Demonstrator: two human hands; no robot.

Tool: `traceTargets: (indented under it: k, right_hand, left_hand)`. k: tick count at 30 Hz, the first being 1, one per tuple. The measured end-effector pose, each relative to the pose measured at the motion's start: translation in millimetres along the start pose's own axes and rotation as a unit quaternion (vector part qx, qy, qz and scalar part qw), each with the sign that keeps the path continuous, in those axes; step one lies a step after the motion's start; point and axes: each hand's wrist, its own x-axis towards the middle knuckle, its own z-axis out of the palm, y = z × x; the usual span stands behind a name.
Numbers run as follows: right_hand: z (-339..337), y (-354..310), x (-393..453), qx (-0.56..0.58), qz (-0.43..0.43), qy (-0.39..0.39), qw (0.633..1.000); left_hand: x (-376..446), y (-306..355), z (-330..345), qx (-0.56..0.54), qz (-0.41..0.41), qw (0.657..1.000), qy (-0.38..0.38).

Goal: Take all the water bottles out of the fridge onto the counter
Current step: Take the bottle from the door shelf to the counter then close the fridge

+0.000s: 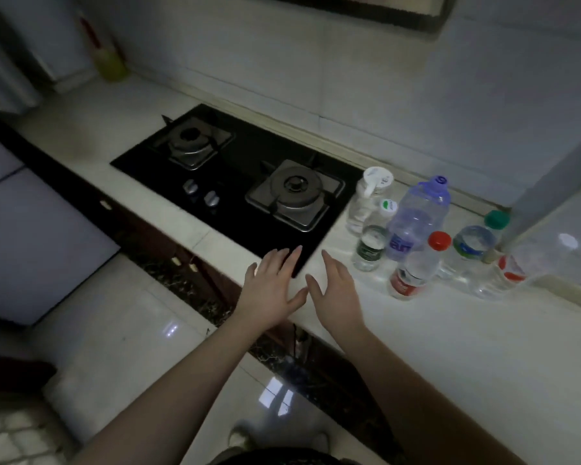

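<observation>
The left hand (271, 286) is held flat with its fingers straight and spread. It holds nothing. It is over the front edge of the counter (443, 333), and its fingertips reach the near corner of the black gas stove (235, 182). The right hand (332, 293) is just beside it, also flat, with loose straight fingers and nothing in it. The 2 thumbs are almost touching.

To the right of the hands, a group of water bottles stands upright on the counter, close together. The nearest is a bottle with a red cap (416, 266) and a red label. Behind it on the left is a small bottle with a white and green cap (373, 236). Next to that is a big purple bottle (416, 216) with a handle on top. At the back is a clear bottle with a white cap (369, 199), right at the stove's edge. On the right stands a bottle with a green cap (473, 243) and a blue and green label. One more bottle with a red label (503, 276) is partly hidden behind a pale blurry thing at the right edge.

The stove has 2 burners and 2 silver knobs (200, 193). A yellow-green container (109, 63) stands in the far left corner. The floor (121, 333) is shiny pale tile.
</observation>
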Motion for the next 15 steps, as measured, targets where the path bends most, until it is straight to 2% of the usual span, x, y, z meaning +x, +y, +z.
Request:
traceTargets:
  k: [7, 15]
  right_hand:
    - [77.4, -97.2, 11.5, -0.051, -0.143, -0.077, 0.985]
    - [168.5, -202.7, -11.7, -0.179, -0.306, -0.091, 0.931]
  left_hand:
    - [-62.8, -106.8, -46.0, 0.048, -0.124, 0.99, 0.048]
    - [-147.8, -218.5, -99.2, 0.077, -0.226, 0.967, 0.094]
